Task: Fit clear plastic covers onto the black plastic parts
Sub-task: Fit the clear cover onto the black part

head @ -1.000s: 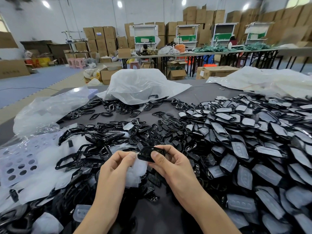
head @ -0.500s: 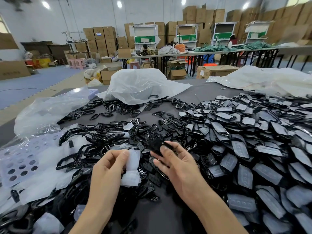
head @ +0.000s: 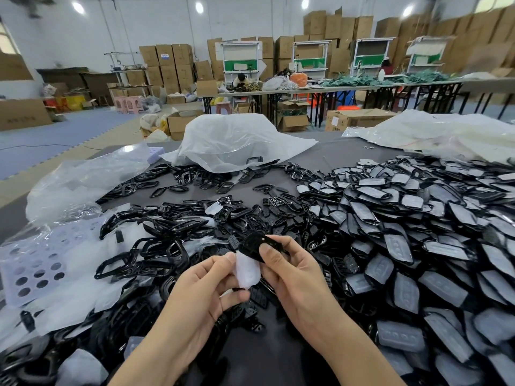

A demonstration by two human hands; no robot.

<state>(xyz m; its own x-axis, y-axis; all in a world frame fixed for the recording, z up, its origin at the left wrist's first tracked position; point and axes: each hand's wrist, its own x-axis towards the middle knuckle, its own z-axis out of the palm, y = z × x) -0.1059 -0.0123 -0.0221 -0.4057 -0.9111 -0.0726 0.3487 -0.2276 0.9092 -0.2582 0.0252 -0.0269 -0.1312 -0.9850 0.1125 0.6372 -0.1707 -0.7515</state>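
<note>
Checking hands first: what does each hold? — Inspector

Left hand (head: 200, 291) pinches a clear cover (head: 246, 270) near its upper edge, between thumb and fingers. Right hand (head: 292, 271) grips a black part (head: 252, 245) at the fingertips, held up above the table (head: 331, 157). — Observer

Any change since half a second ago? — Inspector

Yes. The hands were apart then, the right one reaching out over the loose black pieces (head: 278, 215). They have since closed up. The cover's top edge now touches the black part, with the cover hanging just below it in the head view. — Observer

Seated? — Inspector

Cannot tell; the right thumb hides the joint. My judgement is that the two are lined up but not yet pressed home. — Observer

Meaning for the task? — Inspector

Pick-up looks finished for this unit, so fitting is the step in hand. The large heap of covered parts (head: 418, 232) on the right suggests many are done, while bare frames (head: 156, 246) on the left remain. — Observer
</note>
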